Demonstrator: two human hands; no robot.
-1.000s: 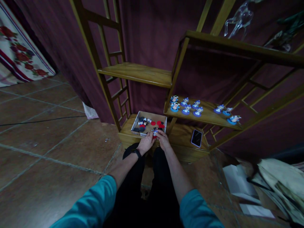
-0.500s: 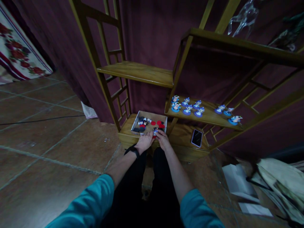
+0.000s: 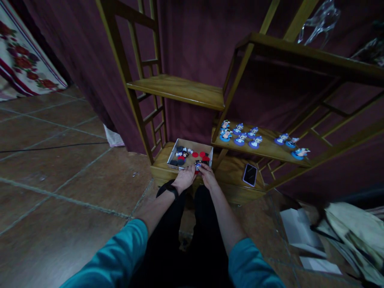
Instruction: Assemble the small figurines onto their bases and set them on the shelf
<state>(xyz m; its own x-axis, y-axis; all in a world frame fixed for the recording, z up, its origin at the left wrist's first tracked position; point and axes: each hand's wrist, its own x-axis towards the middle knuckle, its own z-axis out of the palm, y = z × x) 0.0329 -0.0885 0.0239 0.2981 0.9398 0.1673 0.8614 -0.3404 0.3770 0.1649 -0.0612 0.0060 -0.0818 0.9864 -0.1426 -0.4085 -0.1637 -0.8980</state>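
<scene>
Left hand (image 3: 187,176): yours, closed on the figurine (image 3: 198,167) from its left.
Right hand (image 3: 207,175): pinching it from the right.
Figurine: between your fingertips, at the box (image 3: 193,145)'s near edge; red part toward you, blue-and-white part away; long axis too small to tell.
Box: just beyond, holding red discs (image 3: 195,155).
Shelf (image 3: 273,150): farther right of you, bearing figures (image 3: 256,143).

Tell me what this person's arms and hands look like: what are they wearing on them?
Teal sleeves, left and right, slightly shiny, end well short of the wrists. The left hand and right hand are gloveless. A dark band circles the left wrist; whether it is a watch, I can't tell. None shows on the right.
</scene>
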